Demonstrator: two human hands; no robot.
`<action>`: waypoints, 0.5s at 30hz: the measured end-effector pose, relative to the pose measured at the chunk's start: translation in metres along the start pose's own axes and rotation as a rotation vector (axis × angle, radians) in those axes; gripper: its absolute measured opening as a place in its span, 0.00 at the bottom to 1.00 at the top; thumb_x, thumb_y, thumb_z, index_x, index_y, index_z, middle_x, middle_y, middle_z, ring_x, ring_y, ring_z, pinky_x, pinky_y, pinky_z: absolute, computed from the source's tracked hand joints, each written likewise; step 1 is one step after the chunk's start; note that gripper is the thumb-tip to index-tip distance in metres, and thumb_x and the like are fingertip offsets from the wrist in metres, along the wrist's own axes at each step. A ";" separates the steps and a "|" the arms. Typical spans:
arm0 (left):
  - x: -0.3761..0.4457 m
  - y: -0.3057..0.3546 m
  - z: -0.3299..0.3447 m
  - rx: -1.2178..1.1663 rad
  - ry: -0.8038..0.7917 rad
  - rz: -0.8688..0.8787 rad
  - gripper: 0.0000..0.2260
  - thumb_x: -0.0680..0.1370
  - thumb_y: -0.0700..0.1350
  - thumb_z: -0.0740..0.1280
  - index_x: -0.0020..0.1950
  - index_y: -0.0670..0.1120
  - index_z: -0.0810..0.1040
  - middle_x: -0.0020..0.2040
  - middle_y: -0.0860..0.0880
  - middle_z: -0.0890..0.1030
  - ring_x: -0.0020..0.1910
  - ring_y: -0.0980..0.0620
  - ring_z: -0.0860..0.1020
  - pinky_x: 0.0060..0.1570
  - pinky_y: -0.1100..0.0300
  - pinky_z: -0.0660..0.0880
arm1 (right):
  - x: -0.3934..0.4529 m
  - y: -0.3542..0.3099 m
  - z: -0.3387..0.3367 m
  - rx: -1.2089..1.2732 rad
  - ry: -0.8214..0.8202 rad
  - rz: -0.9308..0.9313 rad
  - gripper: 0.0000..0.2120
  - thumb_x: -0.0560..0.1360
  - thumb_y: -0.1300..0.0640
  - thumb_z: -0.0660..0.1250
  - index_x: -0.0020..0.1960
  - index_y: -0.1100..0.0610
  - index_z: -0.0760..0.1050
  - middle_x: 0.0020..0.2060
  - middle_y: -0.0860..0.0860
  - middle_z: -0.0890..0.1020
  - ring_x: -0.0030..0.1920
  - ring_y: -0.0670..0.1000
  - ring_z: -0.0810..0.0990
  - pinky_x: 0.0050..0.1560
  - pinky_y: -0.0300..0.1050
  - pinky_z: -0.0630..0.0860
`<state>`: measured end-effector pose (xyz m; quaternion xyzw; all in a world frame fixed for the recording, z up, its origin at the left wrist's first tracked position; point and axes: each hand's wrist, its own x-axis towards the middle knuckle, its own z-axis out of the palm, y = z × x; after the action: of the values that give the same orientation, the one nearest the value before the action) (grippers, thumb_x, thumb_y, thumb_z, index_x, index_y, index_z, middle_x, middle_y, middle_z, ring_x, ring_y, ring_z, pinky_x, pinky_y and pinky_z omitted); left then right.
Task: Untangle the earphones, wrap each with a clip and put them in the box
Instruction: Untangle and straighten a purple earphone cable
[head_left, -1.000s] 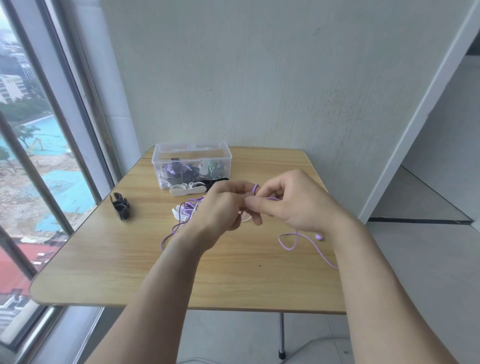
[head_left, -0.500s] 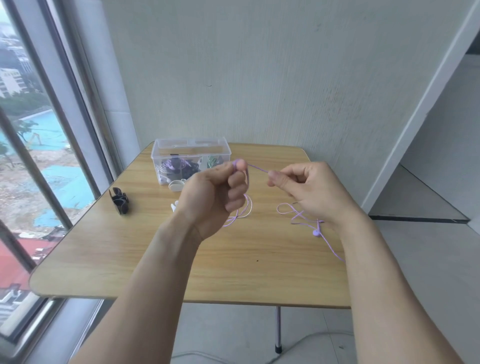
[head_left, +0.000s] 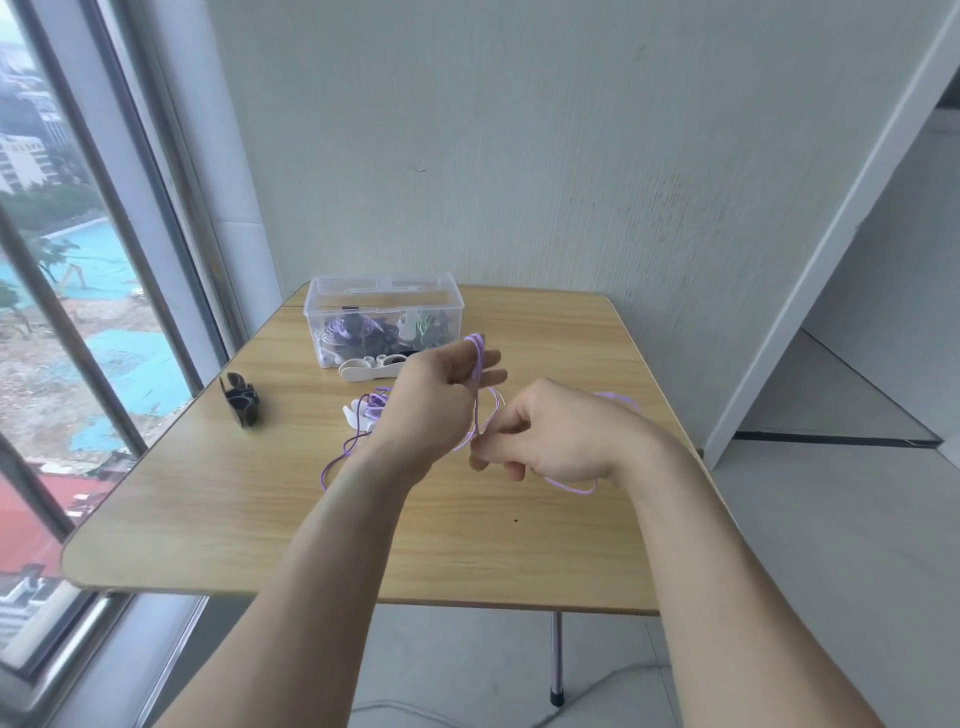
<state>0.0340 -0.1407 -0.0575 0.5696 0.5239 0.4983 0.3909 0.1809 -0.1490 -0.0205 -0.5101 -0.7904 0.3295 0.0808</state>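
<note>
A purple earphone cable (head_left: 475, 395) is looped over the raised fingers of my left hand (head_left: 436, 400), which holds it above the table. My right hand (head_left: 550, 434) pinches the same cable lower down, just right of the left hand. More of the purple cable trails on the table under my right wrist and left of my left wrist. A clear plastic box (head_left: 384, 317) at the back holds several wrapped earphones. A white clip (head_left: 363, 370) lies in front of the box, and a black clip (head_left: 241, 400) sits to the left.
The wooden table (head_left: 208, 499) stands against a grey wall, with a window along its left side. A second white clip with purple cable (head_left: 363, 413) lies behind my left wrist. An open doorway lies to the right.
My right hand has moved down and left, bringing the cable below my left hand. The cable now runs nearly vertically from my left fingers.
</note>
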 end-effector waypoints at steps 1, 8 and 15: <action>-0.002 0.002 0.001 0.033 -0.068 -0.033 0.10 0.85 0.39 0.58 0.56 0.44 0.79 0.55 0.50 0.84 0.41 0.62 0.83 0.36 0.68 0.75 | -0.001 -0.001 0.001 0.001 -0.030 -0.007 0.09 0.78 0.49 0.68 0.47 0.50 0.86 0.29 0.42 0.78 0.35 0.39 0.75 0.36 0.35 0.68; -0.007 0.015 -0.001 0.137 -0.340 -0.261 0.16 0.78 0.43 0.57 0.38 0.42 0.82 0.30 0.45 0.78 0.28 0.49 0.70 0.27 0.61 0.58 | -0.008 0.009 -0.021 0.323 0.161 -0.120 0.13 0.78 0.52 0.70 0.40 0.60 0.83 0.24 0.45 0.71 0.24 0.43 0.66 0.32 0.35 0.65; -0.006 0.018 -0.010 -0.141 -0.400 -0.349 0.20 0.85 0.50 0.55 0.34 0.47 0.69 0.29 0.50 0.59 0.27 0.53 0.55 0.24 0.63 0.50 | 0.000 0.040 -0.029 0.488 0.496 0.087 0.17 0.77 0.43 0.70 0.39 0.56 0.83 0.19 0.39 0.67 0.24 0.42 0.66 0.34 0.40 0.63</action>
<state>0.0285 -0.1499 -0.0386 0.5290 0.4906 0.3365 0.6052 0.2249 -0.1254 -0.0222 -0.5735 -0.6221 0.3779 0.3760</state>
